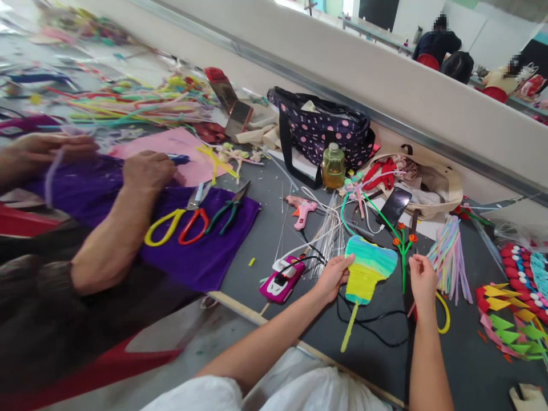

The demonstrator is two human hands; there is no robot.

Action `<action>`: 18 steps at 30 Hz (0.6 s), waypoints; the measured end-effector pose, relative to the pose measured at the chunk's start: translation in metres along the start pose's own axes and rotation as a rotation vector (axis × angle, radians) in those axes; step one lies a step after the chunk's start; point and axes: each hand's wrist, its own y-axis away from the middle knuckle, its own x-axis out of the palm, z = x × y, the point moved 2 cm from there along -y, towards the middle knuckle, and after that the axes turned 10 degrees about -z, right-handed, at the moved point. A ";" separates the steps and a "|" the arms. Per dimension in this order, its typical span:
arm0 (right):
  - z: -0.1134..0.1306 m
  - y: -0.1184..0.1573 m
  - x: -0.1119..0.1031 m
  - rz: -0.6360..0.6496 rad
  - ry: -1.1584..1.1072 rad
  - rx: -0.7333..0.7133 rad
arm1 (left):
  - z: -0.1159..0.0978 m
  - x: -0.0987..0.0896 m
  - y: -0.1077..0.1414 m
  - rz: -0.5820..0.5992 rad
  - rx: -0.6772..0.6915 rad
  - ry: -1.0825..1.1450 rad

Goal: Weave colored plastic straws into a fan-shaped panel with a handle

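My left hand (336,278) grips the left edge of a fan-shaped piece (367,271) striped in blue, teal and yellow, with a thin yellow-green handle pointing down. To its right, my right hand (423,274) is raised with thumb and fingers pinched together; whatever they hold is too small to make out. Green stems with orange flowers (401,245) stand just left of that hand. Beside my right wrist lie yellow-handled scissors (445,314), partly hidden by the arm. A black cable runs under the fan piece.
A magenta power strip (283,279), pink glue gun (302,211), green bottle (333,165), phone (394,205) and dotted bag (325,128) lie beyond my hands. Pastel strips (454,260) are at right. At left, another person's hands work over purple cloth (201,262) with scissors and pliers.
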 end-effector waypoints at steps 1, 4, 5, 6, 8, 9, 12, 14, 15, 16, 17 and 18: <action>0.000 -0.005 0.003 0.003 0.057 -0.038 | -0.001 0.000 0.000 0.001 0.000 0.002; -0.002 -0.014 0.015 0.035 0.104 -0.063 | -0.003 0.001 0.002 -0.004 0.009 0.007; -0.003 -0.015 0.019 0.044 0.111 -0.066 | -0.003 0.002 0.002 -0.006 0.009 0.009; -0.004 -0.015 0.022 0.052 0.114 -0.068 | -0.003 0.003 0.002 -0.005 0.008 0.009; -0.005 -0.014 0.025 0.060 0.108 -0.069 | -0.003 0.005 0.002 0.001 0.005 0.007; -0.006 -0.013 0.024 0.056 0.100 -0.067 | -0.003 0.005 0.002 0.006 0.005 0.008; -0.008 -0.010 0.015 -0.004 0.058 -0.044 | -0.002 0.008 0.000 0.021 0.004 0.013; -0.009 -0.008 0.005 -0.063 0.018 -0.018 | -0.001 0.012 -0.003 0.033 0.005 0.012; -0.010 -0.006 -0.001 -0.090 0.000 -0.006 | 0.000 0.015 -0.005 0.040 0.005 0.010; -0.010 -0.005 -0.006 -0.116 -0.023 0.008 | 0.000 0.019 -0.007 0.048 0.007 0.007; -0.010 -0.002 -0.011 -0.143 -0.056 0.026 | 0.000 0.023 -0.010 0.054 0.008 0.005; -0.010 0.000 -0.016 -0.168 -0.096 0.047 | 0.001 0.028 -0.013 0.059 0.007 0.005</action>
